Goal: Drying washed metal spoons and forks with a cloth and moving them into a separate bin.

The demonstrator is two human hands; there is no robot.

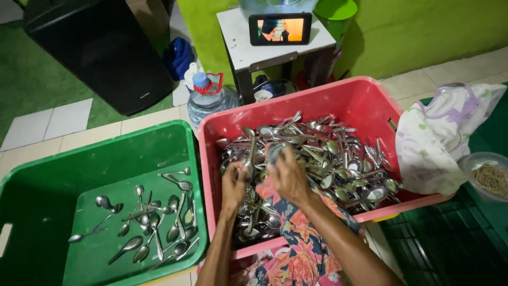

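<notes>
- The left hand [233, 182] and the right hand [288, 175] are both down in the pink crate [365, 100] at the centre of the frame, buried among a heap of metal spoons [328, 159].
- The left hand's grip is closed round a spoon handle that stands up out of the pile; the right hand's fingers curl over several spoons, though blur makes it hard to say whether they pinch any or only press on them.
- Judging by the layout, the step in hand is picking spoons out of the heap; the next move calls for freeing a handful without dragging tangled neighbours along.
- The green crate [37, 196] at lower left holds a thin scatter of sorted spoons [153, 222] on its floor.
- A clear water bottle [209, 98] with a blue cap stands just behind the two crates.
- At top centre a small white table [238, 42] carries a dark, rectangular screen [280, 29] showing an orange picture.
- At right, a pale floral cloth [439, 137] drapes beside the pink crate, next to a clear tub [489, 175] of rubber bands.
</notes>
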